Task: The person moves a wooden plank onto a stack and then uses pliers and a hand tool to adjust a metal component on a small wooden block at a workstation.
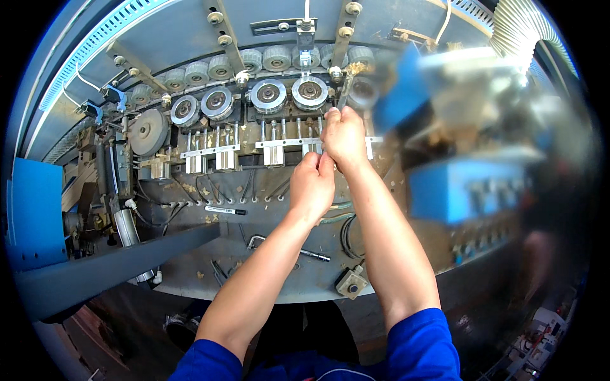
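Note:
Both my arms reach up into an open machine. My left hand is closed into a fist just below my right hand, and the two touch. The right hand grips something small at a metal bracket under a row of grey pressure rollers; what it holds is hidden by the fingers. I cannot tell what the left hand's fingers pinch. Several silver cylinders hang from the bracket beside my hands.
A black-and-white marker and a bent hex key lie on the grey machine plate. A grey bar crosses lower left. Blue housings at right are blurred. A ribbed hose runs top right.

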Demonstrator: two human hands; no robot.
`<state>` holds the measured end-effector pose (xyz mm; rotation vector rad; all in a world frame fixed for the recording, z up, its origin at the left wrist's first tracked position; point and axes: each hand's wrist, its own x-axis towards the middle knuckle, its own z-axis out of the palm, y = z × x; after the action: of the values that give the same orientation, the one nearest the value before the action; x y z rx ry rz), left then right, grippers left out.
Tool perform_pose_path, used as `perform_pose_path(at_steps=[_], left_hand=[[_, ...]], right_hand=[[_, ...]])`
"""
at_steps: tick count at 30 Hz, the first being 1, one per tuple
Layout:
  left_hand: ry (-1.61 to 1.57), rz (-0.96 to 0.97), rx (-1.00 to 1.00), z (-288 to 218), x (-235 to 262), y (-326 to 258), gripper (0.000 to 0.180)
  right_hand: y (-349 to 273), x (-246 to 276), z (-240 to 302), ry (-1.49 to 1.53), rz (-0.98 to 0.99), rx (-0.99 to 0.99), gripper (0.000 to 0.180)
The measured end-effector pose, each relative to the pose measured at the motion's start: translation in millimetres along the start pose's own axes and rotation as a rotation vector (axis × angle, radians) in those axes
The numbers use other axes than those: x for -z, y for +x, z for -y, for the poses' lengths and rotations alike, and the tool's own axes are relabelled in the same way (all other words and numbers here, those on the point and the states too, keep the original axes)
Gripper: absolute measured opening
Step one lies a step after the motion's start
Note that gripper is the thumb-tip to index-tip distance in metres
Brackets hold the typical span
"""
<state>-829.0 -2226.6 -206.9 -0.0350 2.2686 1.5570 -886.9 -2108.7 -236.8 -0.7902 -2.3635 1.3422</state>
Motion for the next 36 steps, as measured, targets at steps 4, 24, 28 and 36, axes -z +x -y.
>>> perform_pose_path(at_steps=[4, 24, 28, 36], left_hand=[[0.115, -0.041, -0.087, 1.7, 0.7, 2.5, 0.036], [0.154, -0.017, -0.142, 11.8, 27.8, -21.1, 0.028], [0.149, -0.039, -0.146, 9.3, 20.6, -12.8, 0.029], [0.113, -0.022, -0.119, 4.9, 29.2, -1.1, 0.031]], right_hand=[[-7.1, 6.7, 11.6, 0.165, 0.043, -0.097, 0.033], [-42.7, -4.3, 18.9, 0.158, -0.022, -0.100, 0.032], [-28.9, -2.0, 20.2, 0.134, -0.021, -0.051, 0.032], [-30.7, -9.7, 40.2, -0.078, -0.117, 0.056, 0.030]])
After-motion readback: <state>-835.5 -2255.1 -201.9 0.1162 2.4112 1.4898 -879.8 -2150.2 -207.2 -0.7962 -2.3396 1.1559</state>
